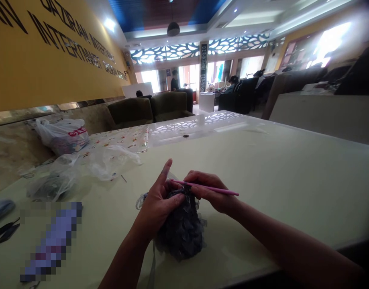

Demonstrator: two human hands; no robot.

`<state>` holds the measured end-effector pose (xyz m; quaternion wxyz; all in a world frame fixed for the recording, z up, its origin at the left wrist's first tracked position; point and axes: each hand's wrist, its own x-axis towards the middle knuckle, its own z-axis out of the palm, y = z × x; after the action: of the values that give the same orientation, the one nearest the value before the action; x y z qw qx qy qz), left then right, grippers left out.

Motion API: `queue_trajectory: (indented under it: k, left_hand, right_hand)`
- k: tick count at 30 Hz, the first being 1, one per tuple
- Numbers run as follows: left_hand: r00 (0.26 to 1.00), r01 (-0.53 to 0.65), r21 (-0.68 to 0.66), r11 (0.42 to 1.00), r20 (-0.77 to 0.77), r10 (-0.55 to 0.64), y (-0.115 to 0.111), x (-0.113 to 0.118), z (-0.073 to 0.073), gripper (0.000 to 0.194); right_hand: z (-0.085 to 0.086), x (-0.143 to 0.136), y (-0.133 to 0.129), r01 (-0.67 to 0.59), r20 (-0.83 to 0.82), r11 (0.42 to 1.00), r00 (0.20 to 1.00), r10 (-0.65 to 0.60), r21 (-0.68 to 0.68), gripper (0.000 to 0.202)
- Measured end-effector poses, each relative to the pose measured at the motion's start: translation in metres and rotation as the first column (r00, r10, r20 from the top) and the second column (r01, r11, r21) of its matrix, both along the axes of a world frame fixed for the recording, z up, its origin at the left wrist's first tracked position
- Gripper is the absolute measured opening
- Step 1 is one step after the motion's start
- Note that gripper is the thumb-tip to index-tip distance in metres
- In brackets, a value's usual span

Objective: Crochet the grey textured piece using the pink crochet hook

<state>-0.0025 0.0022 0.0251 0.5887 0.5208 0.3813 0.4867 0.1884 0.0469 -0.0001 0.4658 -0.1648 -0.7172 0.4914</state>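
A dark grey crocheted piece (184, 233) with ruffled, petal-like ribbon loops hangs over the table in front of me. My left hand (160, 200) pinches its upper edge between thumb and fingers, the index finger pointing up. Between the thumb and fingers of my right hand (211, 190) is a pink crochet hook (217, 189), its tip by the left fingers at the top of the piece. A strand of pale sheer ribbon (140, 201) loops out left of my left hand. The exact stitch at the hook's tip is hidden by my fingers.
Left on the table (292, 180) lie black-handled snips (5, 233), a blurred-out blue object (53, 241), a clear bag with dark material (51, 186) and a crumpled clear bag (109, 160). A full white carrier bag (65, 134) stands behind. Armchairs (169, 106) and seated people are farther back.
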Motion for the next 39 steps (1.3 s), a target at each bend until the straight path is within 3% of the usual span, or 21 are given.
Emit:
queue_trajectory:
  k: [6, 17, 35, 39]
  left_hand:
    - [0.999, -0.021, -0.005, 1.000, 0.033, 0.021, 0.0005, 0.0011, -0.0001, 0.089]
    - [0.992, -0.029, 0.055, 0.998, -0.119, 0.035, 0.0003, -0.0029, -0.0013, 0.087]
    - [0.997, -0.015, 0.059, 0.998, -0.079, 0.019, 0.0010, -0.0069, -0.0037, 0.083]
    - [0.998, -0.030, 0.052, 0.998, -0.050, 0.033, 0.0018, -0.0078, -0.0048, 0.075]
  right_hand:
    - [-0.0032, -0.0016, 0.0011, -0.011, -0.027, 0.999, 1.000, 0.010, -0.039, 0.021]
    - [-0.0043, -0.0020, 0.0036, 0.115, -0.004, 0.991, 0.993, -0.116, -0.073, 0.023]
    - [-0.0024, -0.0040, 0.0051, 0.129, -0.021, 0.985, 0.991, -0.133, -0.117, 0.023]
    - [-0.0013, -0.0043, 0.0051, 0.124, -0.018, 0.984, 0.992, -0.127, -0.130, 0.024]
